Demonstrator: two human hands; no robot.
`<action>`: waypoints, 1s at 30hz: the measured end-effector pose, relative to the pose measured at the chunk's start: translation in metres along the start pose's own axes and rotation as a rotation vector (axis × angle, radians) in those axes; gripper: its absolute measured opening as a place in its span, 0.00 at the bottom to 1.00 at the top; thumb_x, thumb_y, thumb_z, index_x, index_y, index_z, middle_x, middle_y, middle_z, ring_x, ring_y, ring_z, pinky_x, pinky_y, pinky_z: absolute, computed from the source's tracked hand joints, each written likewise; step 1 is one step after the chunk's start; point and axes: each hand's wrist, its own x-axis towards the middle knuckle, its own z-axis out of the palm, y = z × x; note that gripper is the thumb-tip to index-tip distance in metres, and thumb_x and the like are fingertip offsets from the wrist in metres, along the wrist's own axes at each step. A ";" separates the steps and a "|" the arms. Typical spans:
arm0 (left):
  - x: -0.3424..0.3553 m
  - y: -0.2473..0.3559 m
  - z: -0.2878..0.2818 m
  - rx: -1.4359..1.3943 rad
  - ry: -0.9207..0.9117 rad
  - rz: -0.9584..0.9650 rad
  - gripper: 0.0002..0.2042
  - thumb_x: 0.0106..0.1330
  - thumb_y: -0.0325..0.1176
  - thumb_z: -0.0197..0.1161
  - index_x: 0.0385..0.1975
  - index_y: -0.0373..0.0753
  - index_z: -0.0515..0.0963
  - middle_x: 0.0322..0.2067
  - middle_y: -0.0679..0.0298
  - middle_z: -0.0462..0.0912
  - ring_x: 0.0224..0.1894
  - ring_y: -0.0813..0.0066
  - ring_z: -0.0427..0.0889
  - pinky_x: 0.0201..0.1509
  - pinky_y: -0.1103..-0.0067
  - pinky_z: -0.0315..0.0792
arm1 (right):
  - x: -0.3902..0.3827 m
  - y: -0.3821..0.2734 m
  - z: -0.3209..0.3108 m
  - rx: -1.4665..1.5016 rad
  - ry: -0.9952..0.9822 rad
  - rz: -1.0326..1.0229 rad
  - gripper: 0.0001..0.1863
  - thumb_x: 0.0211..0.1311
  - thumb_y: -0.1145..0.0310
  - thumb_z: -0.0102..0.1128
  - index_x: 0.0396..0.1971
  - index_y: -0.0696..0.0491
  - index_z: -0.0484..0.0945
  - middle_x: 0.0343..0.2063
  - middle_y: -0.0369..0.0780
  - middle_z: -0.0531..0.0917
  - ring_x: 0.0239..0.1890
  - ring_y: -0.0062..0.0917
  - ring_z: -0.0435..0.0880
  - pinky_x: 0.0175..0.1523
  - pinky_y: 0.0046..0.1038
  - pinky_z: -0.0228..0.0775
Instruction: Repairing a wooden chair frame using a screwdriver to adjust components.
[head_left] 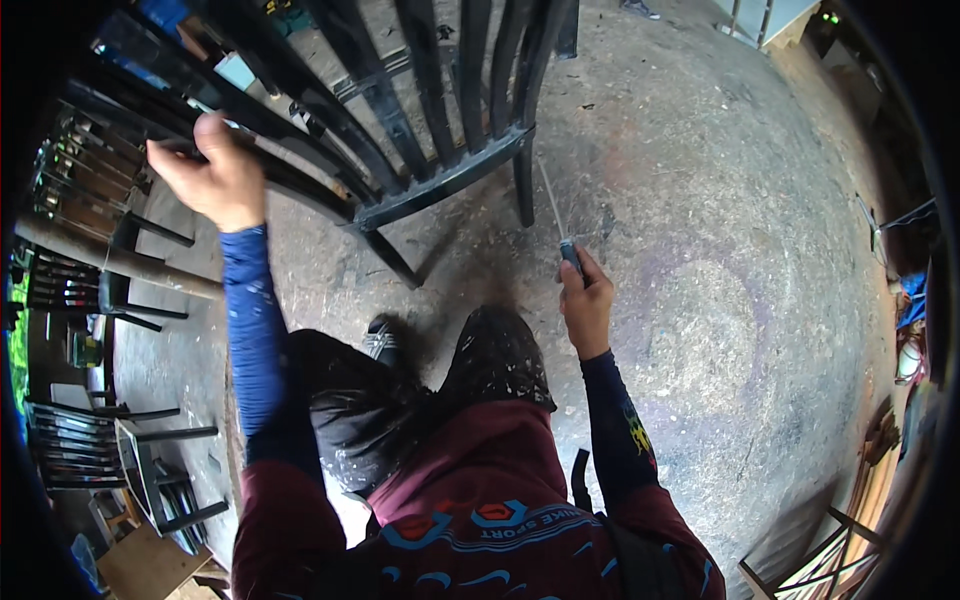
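A black slatted wooden chair [440, 187] stands in front of me, its curved slats fanning toward the upper left. At the outer post of its back is my left hand [222, 180], with the thumb raised and the fingers around the post; part of the grip is hidden. Low on the right, my right hand [586, 300] is closed round the blue-grey handle of a hand tool [553, 200] with a long, thin, pale blade. The blade points up and away, beside the chair's right leg and apart from it. Its exact kind is unclear.
More black chairs [75, 440] crowd the left side, near a long pole [120, 258]. Wooden pieces [870, 470] and a frame lie at the lower right. Worn grey concrete floor [700, 220] extends right of the chair. My shoe [381, 342] is below it.
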 end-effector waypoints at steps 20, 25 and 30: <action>0.035 -0.123 -0.033 0.391 0.064 0.041 0.18 0.77 0.41 0.46 0.46 0.28 0.64 0.29 0.49 0.73 0.31 0.57 0.72 0.40 0.68 0.71 | -0.039 -0.041 0.061 0.031 -0.274 0.047 0.20 0.68 0.71 0.56 0.58 0.62 0.73 0.26 0.28 0.74 0.28 0.10 0.70 0.32 0.15 0.63; 0.036 -0.116 -0.033 0.353 0.056 0.038 0.17 0.77 0.40 0.47 0.46 0.28 0.64 0.29 0.50 0.73 0.30 0.59 0.71 0.39 0.69 0.71 | -0.042 -0.043 0.066 0.018 -0.233 -0.048 0.19 0.67 0.71 0.56 0.56 0.61 0.75 0.24 0.28 0.74 0.26 0.10 0.69 0.29 0.16 0.62; 0.035 -0.112 -0.034 0.350 0.097 0.086 0.15 0.76 0.39 0.48 0.46 0.29 0.65 0.26 0.54 0.72 0.28 0.62 0.71 0.37 0.70 0.71 | -0.044 -0.038 0.072 0.071 -0.209 -0.056 0.18 0.67 0.71 0.57 0.54 0.61 0.76 0.23 0.29 0.75 0.25 0.10 0.70 0.28 0.17 0.63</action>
